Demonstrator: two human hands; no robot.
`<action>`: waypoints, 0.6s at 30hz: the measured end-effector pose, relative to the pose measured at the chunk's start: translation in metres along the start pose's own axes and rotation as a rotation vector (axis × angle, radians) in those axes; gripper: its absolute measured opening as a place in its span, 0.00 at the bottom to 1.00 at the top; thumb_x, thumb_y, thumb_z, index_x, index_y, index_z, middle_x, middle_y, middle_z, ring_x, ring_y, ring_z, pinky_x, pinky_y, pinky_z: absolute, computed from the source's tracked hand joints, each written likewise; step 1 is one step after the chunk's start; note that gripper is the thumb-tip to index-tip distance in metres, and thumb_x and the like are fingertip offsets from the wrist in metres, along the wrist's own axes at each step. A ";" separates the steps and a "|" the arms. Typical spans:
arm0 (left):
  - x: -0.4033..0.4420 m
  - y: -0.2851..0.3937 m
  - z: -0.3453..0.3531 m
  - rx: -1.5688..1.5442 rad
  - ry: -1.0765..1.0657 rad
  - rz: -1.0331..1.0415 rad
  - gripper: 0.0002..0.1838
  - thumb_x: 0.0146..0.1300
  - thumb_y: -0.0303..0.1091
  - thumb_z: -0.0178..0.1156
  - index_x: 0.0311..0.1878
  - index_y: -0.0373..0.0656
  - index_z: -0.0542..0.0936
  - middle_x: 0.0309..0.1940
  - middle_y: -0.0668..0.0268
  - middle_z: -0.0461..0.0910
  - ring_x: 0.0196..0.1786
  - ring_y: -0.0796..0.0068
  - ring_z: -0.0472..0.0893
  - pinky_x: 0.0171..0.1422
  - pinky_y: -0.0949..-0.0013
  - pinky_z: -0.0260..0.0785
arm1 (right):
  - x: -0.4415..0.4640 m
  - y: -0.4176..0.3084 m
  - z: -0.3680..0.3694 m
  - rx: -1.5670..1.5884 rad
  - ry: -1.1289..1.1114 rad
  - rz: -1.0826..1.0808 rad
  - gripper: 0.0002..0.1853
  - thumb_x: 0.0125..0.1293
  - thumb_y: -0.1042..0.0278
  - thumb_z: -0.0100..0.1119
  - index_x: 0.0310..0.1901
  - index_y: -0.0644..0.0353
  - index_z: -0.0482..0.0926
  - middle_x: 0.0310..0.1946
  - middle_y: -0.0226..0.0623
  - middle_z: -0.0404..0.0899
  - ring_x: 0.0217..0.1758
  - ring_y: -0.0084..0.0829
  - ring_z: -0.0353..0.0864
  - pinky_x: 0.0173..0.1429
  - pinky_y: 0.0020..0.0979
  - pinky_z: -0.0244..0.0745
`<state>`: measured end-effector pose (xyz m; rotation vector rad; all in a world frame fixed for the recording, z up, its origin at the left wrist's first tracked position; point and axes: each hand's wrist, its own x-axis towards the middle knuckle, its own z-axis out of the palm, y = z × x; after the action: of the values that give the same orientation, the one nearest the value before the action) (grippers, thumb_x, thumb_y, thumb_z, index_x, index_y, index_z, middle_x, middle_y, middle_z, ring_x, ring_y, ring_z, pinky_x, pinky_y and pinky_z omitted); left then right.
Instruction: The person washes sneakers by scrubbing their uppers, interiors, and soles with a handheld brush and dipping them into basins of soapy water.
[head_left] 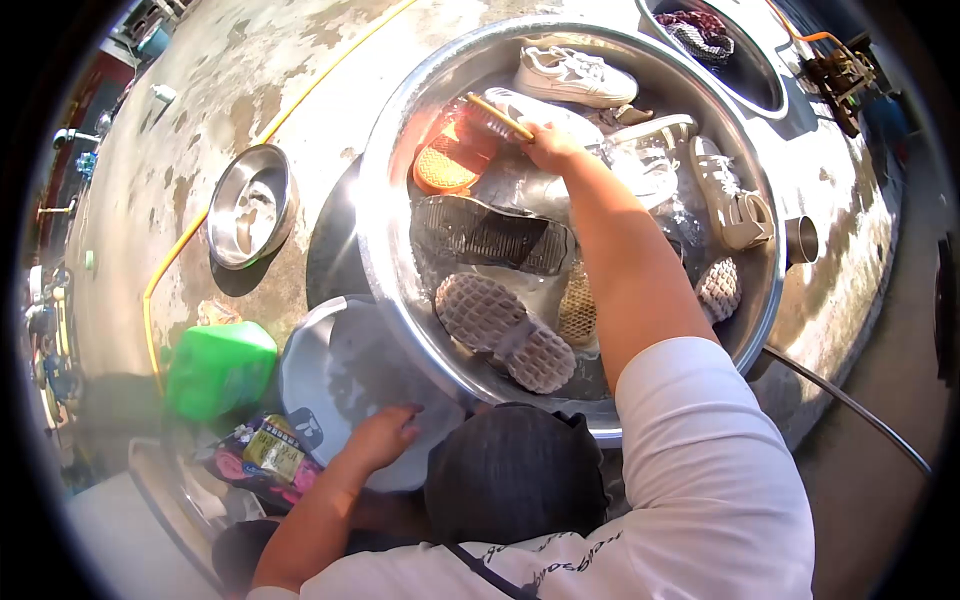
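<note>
My right hand [552, 148] reaches over a large metal basin [378, 215] and grips a wooden-backed brush [497, 115], close to an orange sole [452, 160]. Several shoes lie in the basin: a white sneaker [575, 78] at the top, a beige one [728, 195] at the right, a dark sole [490, 235] and a brown lugged sole [503, 330] lower down. My left hand [385, 437] hovers over a pale plastic tub [300, 375], its fingers apart and nothing seen in them.
Left of the basin stand a small metal bowl [284, 205], a green container [220, 368] and a colourful packet [272, 452]. A yellow hose [178, 250] crosses the concrete. Another basin [776, 85] with dark cloth [700, 42] is at the upper right, a metal cup [801, 240] below it.
</note>
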<state>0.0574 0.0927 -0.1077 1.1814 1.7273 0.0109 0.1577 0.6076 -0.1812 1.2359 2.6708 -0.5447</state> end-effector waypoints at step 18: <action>-0.022 -0.026 0.023 0.052 0.038 0.052 0.22 0.67 0.40 0.57 0.63 0.47 0.75 0.55 0.52 0.78 0.59 0.50 0.76 0.62 0.55 0.70 | 0.025 -0.009 -0.044 0.186 0.509 -0.311 0.24 0.69 0.57 0.52 0.67 0.43 0.71 0.72 0.43 0.63 0.76 0.44 0.60 0.76 0.38 0.58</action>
<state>0.0564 0.0520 -0.1164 1.2718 1.7388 0.0203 0.1353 0.6361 -0.1452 1.1302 3.3443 -0.5958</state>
